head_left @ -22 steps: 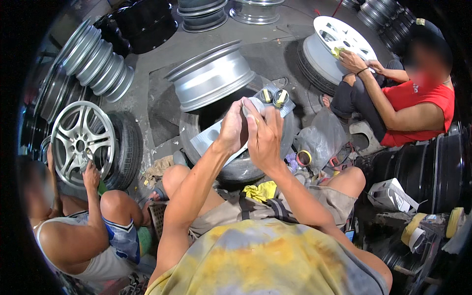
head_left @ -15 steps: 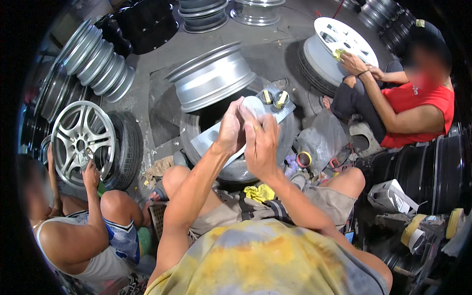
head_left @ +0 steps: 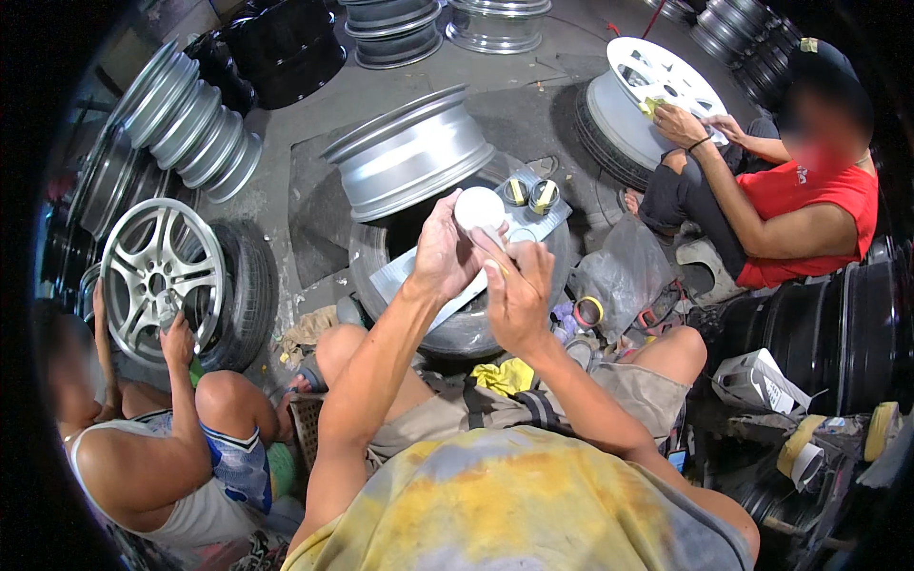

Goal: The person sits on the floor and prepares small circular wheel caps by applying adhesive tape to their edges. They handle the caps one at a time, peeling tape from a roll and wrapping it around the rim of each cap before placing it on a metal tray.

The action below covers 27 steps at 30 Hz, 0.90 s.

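My left hand [head_left: 440, 255] is raised in front of me and grips a small white round container [head_left: 479, 208] whose flat round face points up. My right hand [head_left: 520, 297] is just right of and below it, fingers curled and fingertips close to the container's lower part; whether it holds anything is hidden. Under both hands a grey metal sheet [head_left: 419, 276] lies across a tyre [head_left: 476, 328] laid flat. Two small yellow-and-black tins [head_left: 531, 193] stand on the sheet's far end.
A silver rim [head_left: 409, 157] lies tilted behind the tyre. On the left a person's hand works on a spoked rim [head_left: 157, 276] in a tyre. At the right a person in red rubs a white rim [head_left: 657, 81]. Stacked rims [head_left: 186, 124], tape rolls [head_left: 804, 447] and a yellow rag [head_left: 505, 376] surround me.
My hands have drawn slightly apart. The right hand has dropped lower, and the white container's round face now shows above my left hand.
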### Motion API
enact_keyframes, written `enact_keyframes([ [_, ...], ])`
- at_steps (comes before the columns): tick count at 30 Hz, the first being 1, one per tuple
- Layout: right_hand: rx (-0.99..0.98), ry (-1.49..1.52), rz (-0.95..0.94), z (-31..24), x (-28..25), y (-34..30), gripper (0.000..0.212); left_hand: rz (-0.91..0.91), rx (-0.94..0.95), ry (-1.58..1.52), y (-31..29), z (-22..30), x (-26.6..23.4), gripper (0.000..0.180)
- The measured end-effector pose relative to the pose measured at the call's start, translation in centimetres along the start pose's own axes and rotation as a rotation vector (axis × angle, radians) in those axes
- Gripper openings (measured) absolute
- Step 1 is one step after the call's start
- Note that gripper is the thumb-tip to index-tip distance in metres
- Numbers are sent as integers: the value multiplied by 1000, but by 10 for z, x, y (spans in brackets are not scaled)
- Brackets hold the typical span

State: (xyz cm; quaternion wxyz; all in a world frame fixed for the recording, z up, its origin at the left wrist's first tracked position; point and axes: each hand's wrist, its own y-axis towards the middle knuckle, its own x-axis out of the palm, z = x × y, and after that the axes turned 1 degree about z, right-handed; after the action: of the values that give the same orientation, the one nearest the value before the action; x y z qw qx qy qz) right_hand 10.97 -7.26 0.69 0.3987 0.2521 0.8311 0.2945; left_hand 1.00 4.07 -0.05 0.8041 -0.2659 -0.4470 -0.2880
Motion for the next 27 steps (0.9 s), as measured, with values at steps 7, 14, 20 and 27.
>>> enact_keyframes([
  [7,-80,15,-31,28,-5,30,34,-6,-103,-2,-5,3,13,46],
  [14,-77,47,-49,25,-30,18,31,-82,-152,209,-6,6,7,44],
  [20,-3,110,-39,29,-36,13,31,-29,-218,277,-6,9,13,43],
  [27,-16,167,-33,26,-29,24,31,-76,-190,325,-11,3,11,42],
])
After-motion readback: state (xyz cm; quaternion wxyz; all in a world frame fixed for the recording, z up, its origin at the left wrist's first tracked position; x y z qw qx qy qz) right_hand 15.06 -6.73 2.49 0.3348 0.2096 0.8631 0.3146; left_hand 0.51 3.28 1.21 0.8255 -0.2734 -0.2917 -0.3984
